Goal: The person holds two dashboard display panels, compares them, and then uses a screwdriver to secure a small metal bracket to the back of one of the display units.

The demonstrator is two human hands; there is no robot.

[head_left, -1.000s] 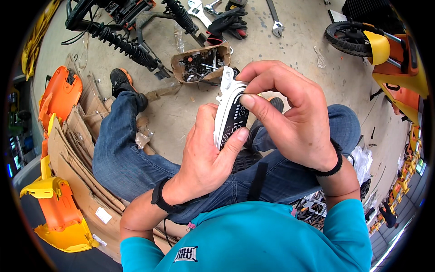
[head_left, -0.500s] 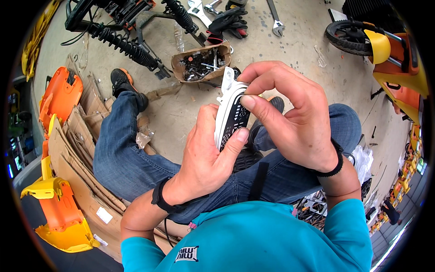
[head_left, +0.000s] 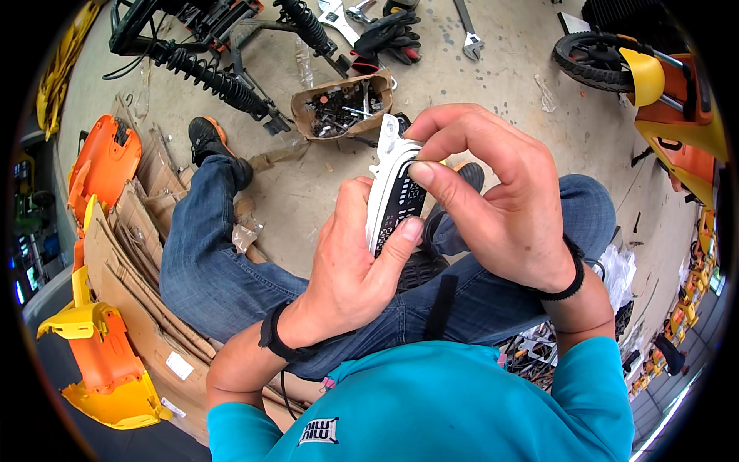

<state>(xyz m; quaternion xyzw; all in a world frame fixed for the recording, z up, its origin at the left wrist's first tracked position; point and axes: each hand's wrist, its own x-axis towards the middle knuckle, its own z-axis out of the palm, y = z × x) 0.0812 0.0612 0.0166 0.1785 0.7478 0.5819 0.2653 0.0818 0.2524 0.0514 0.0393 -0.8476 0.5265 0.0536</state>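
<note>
I hold a white plastic display unit (head_left: 398, 200) with a black printed face, upright and slightly tilted, with a mounting tab at its top. My left hand (head_left: 354, 269) grips its lower part, the thumb lying on the black face and the fingers wrapped round the white side. My right hand (head_left: 493, 192) pinches the upper right rim, its thumb on the face near the top and its index finger curled over the edge. Behind the unit's top sits a cardboard box (head_left: 308, 108) of mixed small hardware and tools.
A black frame with springs (head_left: 215, 77), wrenches (head_left: 471, 42) and gloves (head_left: 385, 38) lie ahead. An orange-and-yellow scooter (head_left: 670, 115) stands right. Cardboard sheets (head_left: 146, 292) and plastic panels (head_left: 108, 346) lie left, loose metal parts (head_left: 523, 354) beside my right hip. A person (head_left: 670, 354) is far right.
My hands and the display unit have shifted very slightly rightward, with the same grip. The distant person at the right has changed posture a little.
</note>
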